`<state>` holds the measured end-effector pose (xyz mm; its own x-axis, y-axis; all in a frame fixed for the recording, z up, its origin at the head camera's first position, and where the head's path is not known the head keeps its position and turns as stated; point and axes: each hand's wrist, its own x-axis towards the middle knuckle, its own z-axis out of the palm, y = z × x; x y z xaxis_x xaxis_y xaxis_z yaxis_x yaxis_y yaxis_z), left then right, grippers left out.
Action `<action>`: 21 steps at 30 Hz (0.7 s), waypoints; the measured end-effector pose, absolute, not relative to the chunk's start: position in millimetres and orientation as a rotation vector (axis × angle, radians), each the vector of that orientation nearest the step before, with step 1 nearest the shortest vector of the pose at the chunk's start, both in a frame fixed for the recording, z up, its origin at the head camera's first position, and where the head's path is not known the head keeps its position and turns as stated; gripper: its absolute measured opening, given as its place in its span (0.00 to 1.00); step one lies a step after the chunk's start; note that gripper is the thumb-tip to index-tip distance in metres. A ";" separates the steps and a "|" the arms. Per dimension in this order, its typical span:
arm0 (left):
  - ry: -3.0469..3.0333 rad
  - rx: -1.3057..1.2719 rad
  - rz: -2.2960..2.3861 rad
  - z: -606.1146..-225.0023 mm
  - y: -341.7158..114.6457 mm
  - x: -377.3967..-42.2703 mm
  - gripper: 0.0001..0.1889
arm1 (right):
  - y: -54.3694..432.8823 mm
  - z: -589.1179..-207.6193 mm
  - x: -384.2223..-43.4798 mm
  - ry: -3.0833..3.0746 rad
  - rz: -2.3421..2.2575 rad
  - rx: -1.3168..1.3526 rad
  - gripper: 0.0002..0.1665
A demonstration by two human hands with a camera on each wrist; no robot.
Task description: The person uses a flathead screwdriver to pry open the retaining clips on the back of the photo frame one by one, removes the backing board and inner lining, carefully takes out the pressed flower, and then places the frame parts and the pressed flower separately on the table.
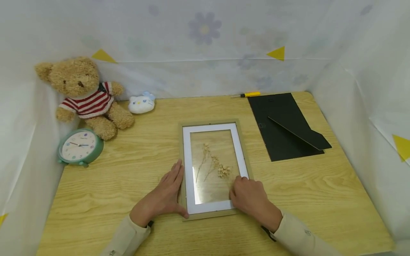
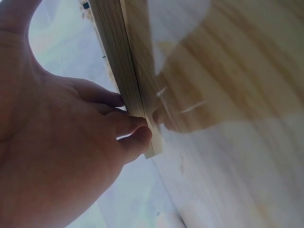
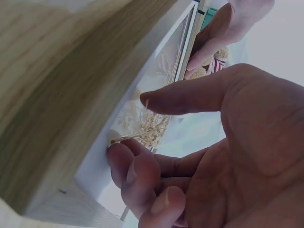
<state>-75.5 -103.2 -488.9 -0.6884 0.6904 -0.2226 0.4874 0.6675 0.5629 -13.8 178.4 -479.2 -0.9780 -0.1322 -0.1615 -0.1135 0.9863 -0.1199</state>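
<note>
A wooden picture frame (image 1: pixel 209 216) with a white inner border and a clear pane lies on the table. Dried flower sprigs (image 1: pixel 224 170) rest on the pane. Along the frame's left side my left hand (image 1: pixel 163 197) lies with fingers extended, its thumb at the lower left corner. My right hand (image 1: pixel 250 195) is over the lower right part of the frame, fingers bent. The right wrist view shows its thumb (image 3: pixel 175 97) apart from the fingers, and a fingertip (image 3: pixel 118 154) touching the end of a dried stem (image 3: pixel 126 138).
A black backing board (image 1: pixel 278 135) with a raised stand lies at the right, a yellow-handled screwdriver (image 1: pixel 252 94) by its top edge. At the left are a teddy bear (image 1: pixel 88 103), a green alarm clock (image 1: pixel 80 146) and a small white plush head (image 1: pixel 141 104).
</note>
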 end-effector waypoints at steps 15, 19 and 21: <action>2.442 0.909 0.651 -490.3 -103.1 -75.8 0.80 | 195.4 -480.4 -10.2 3.026 -0.266 -0.290 0.18; 2.446 0.912 0.656 -490.7 -103.4 -75.7 0.80 | 201.2 -476.0 -10.5 2.992 -0.335 -0.262 0.17; 2.450 0.917 0.658 -490.6 -103.4 -75.7 0.81 | 205.9 -471.1 -9.7 2.968 -0.382 -0.216 0.15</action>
